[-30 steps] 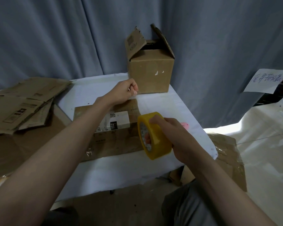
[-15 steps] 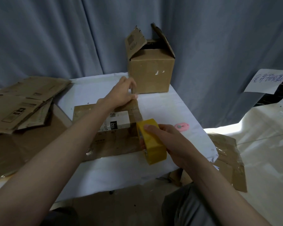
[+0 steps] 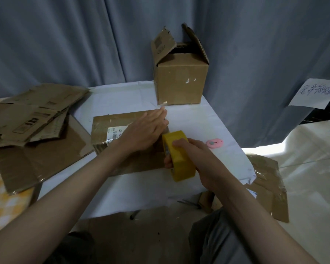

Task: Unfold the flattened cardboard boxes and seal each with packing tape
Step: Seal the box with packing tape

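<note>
The left hand [image 3: 145, 130] lies flat, fingers [image 3: 159, 113] straight and together, pressing on the flattened box [image 3: 111, 126]. The right hand [image 3: 196, 159] has its fingers curled round the yellow tape roll [image 3: 179, 157], held on edge at the box's right end. Both sit on a white-covered bench [image 3: 198, 121]. A pink cutter [image 3: 214, 143] lies just right of the roll. At the bench's far edge stands an unfolded box [image 3: 181, 80], flaps up. More flattened cardboard [image 3: 31, 115] is piled to the left. Grey-blue curtains [image 3: 65, 44] hang behind, with a handwritten paper sign [image 3: 314, 95] at right.
</note>
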